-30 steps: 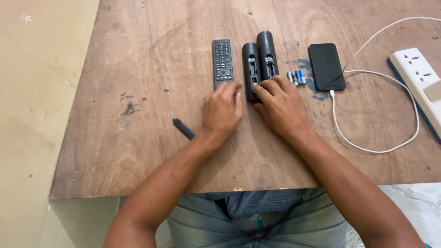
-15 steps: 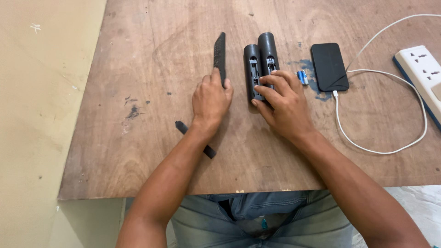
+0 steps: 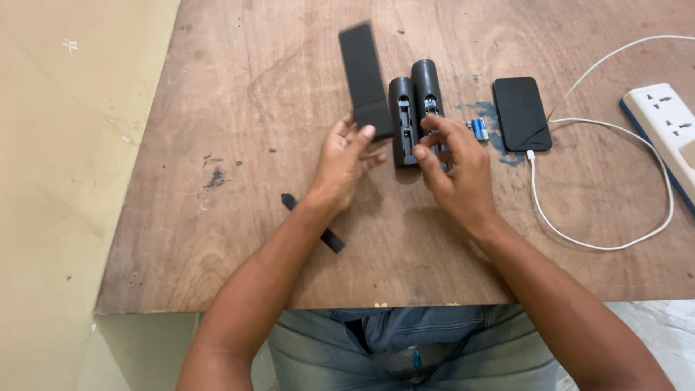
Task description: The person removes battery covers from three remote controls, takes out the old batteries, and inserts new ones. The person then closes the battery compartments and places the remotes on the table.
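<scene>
The left hand (image 3: 344, 161) held a black remote control (image 3: 365, 78) by its near end, with the thumb on the plain back side and the fingers under it. The remote was lifted off the wooden table (image 3: 217, 108), its back turned to the camera, and its far end pointed away from the person. The right hand (image 3: 456, 170) rested on the near ends of two more remotes (image 3: 414, 94), which lay side by side with open battery compartments, just right of the held one. Its fingers were bent; whether they pinched something could not be told. Batteries (image 3: 477, 128) lay just right of this hand, beside a black phone (image 3: 520, 112) with a white cable (image 3: 579, 239). A black battery cover (image 3: 318, 226) lay partly under the left forearm.
</scene>
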